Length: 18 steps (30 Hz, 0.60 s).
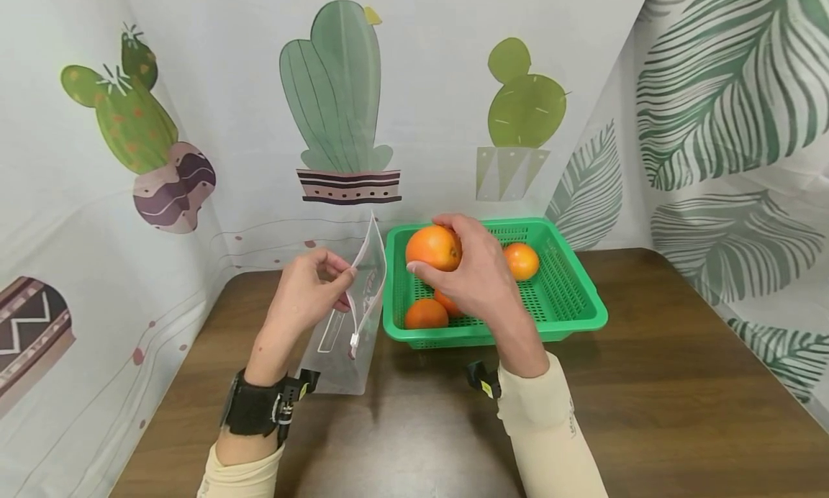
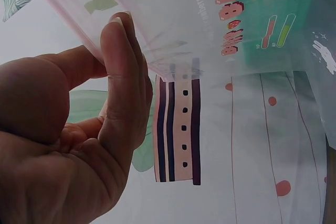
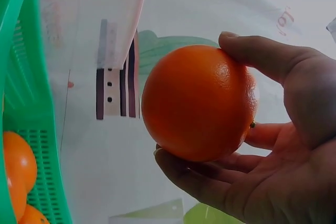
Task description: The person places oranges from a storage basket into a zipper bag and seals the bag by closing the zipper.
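My left hand pinches the rim of a clear zip bag between thumb and fingers. The bag hangs with its mouth parted and a white slider on its edge; printed lettering shows on it in the left wrist view. Above the left part of a green basket, my right hand grips an orange, thumb on one side and fingers on the other. In the right wrist view this orange is apart from the bag. More oranges lie in the basket, one at the left front and one farther right.
A brown wooden table carries the basket, which stands near its back edge. Behind it hangs a white cloth printed with cacti and leaves. Black wrist cameras are strapped near both hands.
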Motion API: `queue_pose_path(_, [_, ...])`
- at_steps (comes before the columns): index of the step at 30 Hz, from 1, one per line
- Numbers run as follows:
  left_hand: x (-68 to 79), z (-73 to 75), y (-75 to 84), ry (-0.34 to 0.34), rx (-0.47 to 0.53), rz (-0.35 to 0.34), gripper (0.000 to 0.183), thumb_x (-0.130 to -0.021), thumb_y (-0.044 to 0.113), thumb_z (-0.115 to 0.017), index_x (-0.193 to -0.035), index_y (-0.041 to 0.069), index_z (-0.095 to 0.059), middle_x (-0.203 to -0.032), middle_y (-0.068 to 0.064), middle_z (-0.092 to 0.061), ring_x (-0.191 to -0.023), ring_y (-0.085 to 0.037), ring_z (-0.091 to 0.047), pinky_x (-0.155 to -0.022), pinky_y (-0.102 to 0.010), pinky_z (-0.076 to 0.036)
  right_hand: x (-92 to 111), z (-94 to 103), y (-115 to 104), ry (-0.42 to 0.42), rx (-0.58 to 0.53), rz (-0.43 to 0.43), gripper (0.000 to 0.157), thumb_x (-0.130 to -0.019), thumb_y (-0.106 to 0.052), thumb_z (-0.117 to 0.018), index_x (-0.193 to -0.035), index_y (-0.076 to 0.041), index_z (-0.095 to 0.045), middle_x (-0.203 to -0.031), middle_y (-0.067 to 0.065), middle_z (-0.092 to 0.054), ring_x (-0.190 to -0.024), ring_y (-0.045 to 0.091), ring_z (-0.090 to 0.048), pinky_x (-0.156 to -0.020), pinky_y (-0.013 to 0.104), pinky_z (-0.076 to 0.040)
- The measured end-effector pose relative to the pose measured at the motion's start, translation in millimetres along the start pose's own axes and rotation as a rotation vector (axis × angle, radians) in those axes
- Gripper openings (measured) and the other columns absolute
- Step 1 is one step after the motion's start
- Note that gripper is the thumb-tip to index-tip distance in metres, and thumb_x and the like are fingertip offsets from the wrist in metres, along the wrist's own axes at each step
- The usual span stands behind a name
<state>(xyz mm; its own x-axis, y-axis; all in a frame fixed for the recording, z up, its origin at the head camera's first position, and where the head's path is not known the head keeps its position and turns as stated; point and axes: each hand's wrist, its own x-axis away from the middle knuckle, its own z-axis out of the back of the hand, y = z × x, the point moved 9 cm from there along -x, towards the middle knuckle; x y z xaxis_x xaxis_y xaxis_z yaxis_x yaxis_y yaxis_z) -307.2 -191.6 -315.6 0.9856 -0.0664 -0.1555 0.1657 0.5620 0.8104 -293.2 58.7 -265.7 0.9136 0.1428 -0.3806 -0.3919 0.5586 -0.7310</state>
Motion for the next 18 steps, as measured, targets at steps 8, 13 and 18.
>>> queue_pose_path(8, [-0.7, -3.1, -0.5, -0.009, 0.009, -0.005, 0.015, -0.103, 0.016, -0.069, -0.107, 0.002, -0.068, -0.094, -0.015, -0.074, -0.061, -0.022, -0.076, -0.061, -0.035, -0.064, -1, -9.8, -12, 0.016, -0.043, 0.037, 0.066, -0.085, -0.035, -0.089, -0.142, -0.014, -0.062, -0.136, 0.003, -0.063, -0.113, 0.026, -0.058, -0.09, 0.046, -0.054])
queue_pose_path(13, [-0.7, -3.8, -0.9, -0.008, 0.001, -0.007, 0.014, -0.103, 0.016, -0.069, -0.107, 0.002, -0.068, -0.093, -0.014, -0.074, -0.061, -0.022, -0.075, -0.061, -0.035, -0.064, -2, -18.0, -18, 0.011, -0.052, 0.068, 0.066, -0.085, -0.036, -0.089, -0.141, -0.015, -0.062, -0.136, 0.003, -0.063, -0.112, 0.025, -0.06, -0.09, 0.045, -0.055])
queue_pose_path(18, [0.0, -3.7, -0.5, -0.01, 0.0, -0.001, 0.015, -0.103, 0.016, -0.069, -0.108, 0.002, -0.067, -0.095, -0.015, -0.075, -0.061, -0.022, -0.075, -0.061, -0.035, -0.064, -4, -23.7, -28, 0.053, -0.097, 0.144, 0.066, -0.085, -0.033, -0.091, -0.141, -0.013, -0.062, -0.134, 0.005, -0.064, -0.11, 0.024, -0.06, -0.089, 0.044, -0.055])
